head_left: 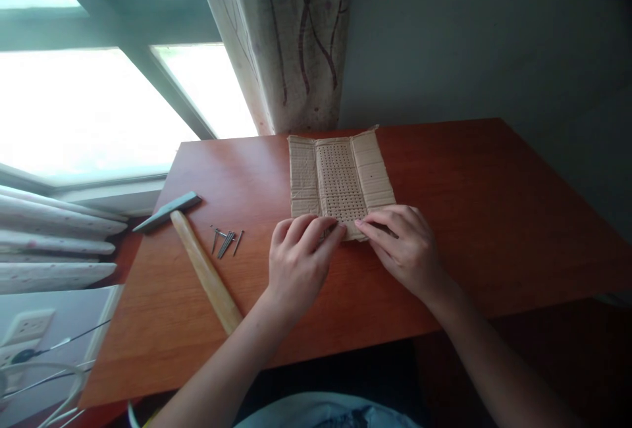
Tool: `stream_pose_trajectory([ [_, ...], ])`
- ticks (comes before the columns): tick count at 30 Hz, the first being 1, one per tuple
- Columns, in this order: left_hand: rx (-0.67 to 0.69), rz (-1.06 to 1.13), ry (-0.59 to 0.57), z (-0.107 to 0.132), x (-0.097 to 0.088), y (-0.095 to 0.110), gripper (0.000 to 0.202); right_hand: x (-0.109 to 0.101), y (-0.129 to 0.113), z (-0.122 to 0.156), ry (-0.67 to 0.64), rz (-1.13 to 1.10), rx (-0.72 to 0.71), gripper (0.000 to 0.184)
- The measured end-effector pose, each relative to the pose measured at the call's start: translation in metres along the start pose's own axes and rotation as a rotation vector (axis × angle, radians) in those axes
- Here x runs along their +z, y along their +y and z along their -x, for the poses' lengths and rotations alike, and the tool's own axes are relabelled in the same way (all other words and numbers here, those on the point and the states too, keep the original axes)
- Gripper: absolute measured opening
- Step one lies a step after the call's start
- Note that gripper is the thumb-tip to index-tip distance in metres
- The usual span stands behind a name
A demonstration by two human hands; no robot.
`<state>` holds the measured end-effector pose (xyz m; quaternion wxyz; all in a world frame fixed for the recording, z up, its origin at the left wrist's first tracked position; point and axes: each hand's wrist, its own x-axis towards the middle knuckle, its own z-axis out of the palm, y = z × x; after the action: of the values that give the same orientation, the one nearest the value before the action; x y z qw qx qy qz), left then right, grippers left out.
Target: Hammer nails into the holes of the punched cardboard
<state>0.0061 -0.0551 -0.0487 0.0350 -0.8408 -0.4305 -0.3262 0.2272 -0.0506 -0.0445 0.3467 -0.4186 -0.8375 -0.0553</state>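
Note:
A creased sheet of brown cardboard [376, 174] lies on the table, its middle panel covered in rows of small holes. My left hand [300, 253] is over its near left corner, with thumb and index finger pressed together. At the near right part, my right hand [405, 247] has its fingers curled close together, an index fingertip against the holed panel. Whatever sits between the fingertips of either hand is too small to make out. Several nails [227, 243] lie in a loose group left of my left hand. Beside them rests a hammer [205, 270] with a wooden handle.
The hammer's head [170, 209] reaches the left edge of the reddish wooden table [474, 217]. Behind stand a patterned curtain [306, 39] and a window [83, 112]. A wall socket [30, 328] with cables is low on the left.

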Motion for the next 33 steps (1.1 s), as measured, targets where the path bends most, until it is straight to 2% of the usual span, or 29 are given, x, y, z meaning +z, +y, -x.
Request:
stream_pose_trajectory([
  [6,-0.045,0.097,0.036,0.006,0.004,-0.003,0.038,0.004,0.0,0.006,0.066,0.029,-0.028,0.035],
  [9,-0.009,0.068,0.091,0.005,0.003,-0.003,0.041,0.006,0.0,0.006,0.12,0.031,-0.046,0.038],
  [19,0.109,-0.049,0.306,-0.012,0.003,-0.004,0.028,0.009,0.0,-0.005,0.246,0.058,-0.08,0.035],
  [28,0.123,-0.061,0.351,-0.016,0.005,-0.004,0.028,0.014,0.005,-0.005,0.293,0.044,-0.084,0.046],
  [33,0.107,-0.067,0.308,-0.015,0.008,-0.005,0.027,0.014,0.007,-0.007,0.289,0.038,-0.097,0.043],
])
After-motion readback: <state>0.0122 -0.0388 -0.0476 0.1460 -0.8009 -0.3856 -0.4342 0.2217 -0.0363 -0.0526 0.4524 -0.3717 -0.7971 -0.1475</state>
